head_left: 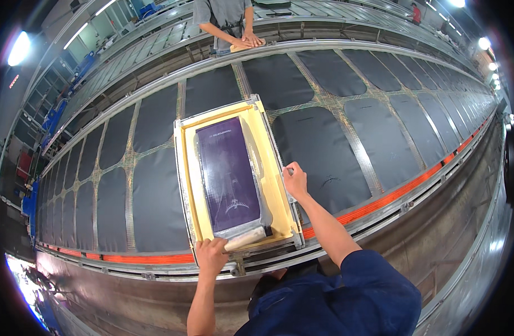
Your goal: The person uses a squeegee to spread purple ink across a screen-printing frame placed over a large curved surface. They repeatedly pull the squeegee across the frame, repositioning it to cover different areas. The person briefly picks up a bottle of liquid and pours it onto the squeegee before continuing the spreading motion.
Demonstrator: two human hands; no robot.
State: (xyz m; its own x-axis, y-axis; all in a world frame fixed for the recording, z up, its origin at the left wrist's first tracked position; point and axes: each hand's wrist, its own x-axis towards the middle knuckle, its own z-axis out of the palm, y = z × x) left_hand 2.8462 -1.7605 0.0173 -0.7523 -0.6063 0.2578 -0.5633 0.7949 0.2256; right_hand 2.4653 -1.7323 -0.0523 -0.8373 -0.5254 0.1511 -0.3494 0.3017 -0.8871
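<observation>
A screen printing frame (180, 162) with a yellow inner border lies over the dark panels on a long table in front of me. Its mesh window (229, 168) looks purple, with a pale design near the close end. A squeegee (247, 238) with a pale handle rests across that close end, inside the frame. My left hand (211, 255) is closed over the frame's near left corner, its fingers beside the squeegee's left end. On the right side rail, my right hand (294, 182) is closed with bent fingers at the edge; the fingertips are partly hidden.
Rows of dark fabric-like panels (324, 145) cover the long table on both sides. An orange strip (380, 196) and a metal rail (161, 274) run along its near edge. Across the table, another person (226, 25) stands with both hands on a pale object.
</observation>
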